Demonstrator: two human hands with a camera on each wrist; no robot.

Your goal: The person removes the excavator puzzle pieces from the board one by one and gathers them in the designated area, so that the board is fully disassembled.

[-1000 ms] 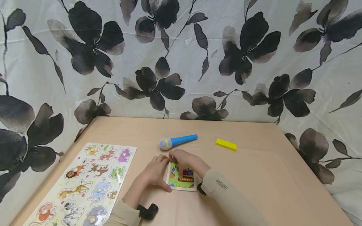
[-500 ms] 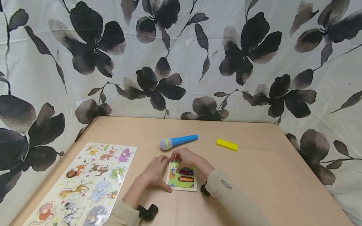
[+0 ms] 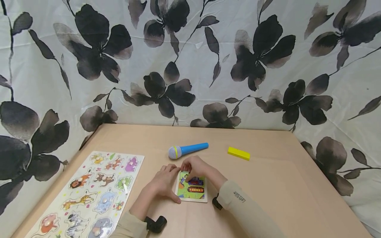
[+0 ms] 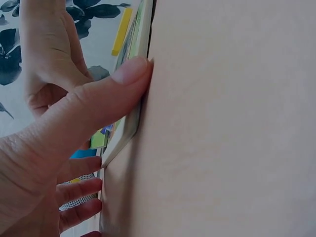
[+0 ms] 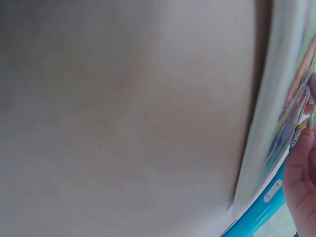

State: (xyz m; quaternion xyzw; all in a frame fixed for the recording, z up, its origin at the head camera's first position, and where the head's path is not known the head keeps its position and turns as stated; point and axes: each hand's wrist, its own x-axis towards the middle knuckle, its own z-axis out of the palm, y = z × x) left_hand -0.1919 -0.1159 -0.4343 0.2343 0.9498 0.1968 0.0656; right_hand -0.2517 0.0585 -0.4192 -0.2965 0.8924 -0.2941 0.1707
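A small jigsaw puzzle [image 3: 190, 194] with a vehicle picture on green lies in a white frame in front of the person. My left hand [image 3: 162, 182] braces its left side, the straight thumb [image 4: 131, 71] against the frame's edge and the fingers at the far left corner. My right hand [image 3: 197, 168] reaches over from the right and pinches a green puzzle piece [image 4: 98, 140] at that corner. In the left wrist view the piece stands up from the board's surface. The right hand's fingers hide most of it in the head view.
Beyond the hands lies a blue toy microphone [image 3: 190, 148]; a yellow bar [image 3: 238, 153] is to its right. A large white board with animal pictures [image 3: 89, 191] covers the table's left side. Floral cloth [image 3: 208, 66] hangs behind the table [image 3: 268, 185].
My right hand has drawn slightly back to the right over the puzzle, and its thumb has lifted off the lower part of the picture. The left hand stays at the frame.
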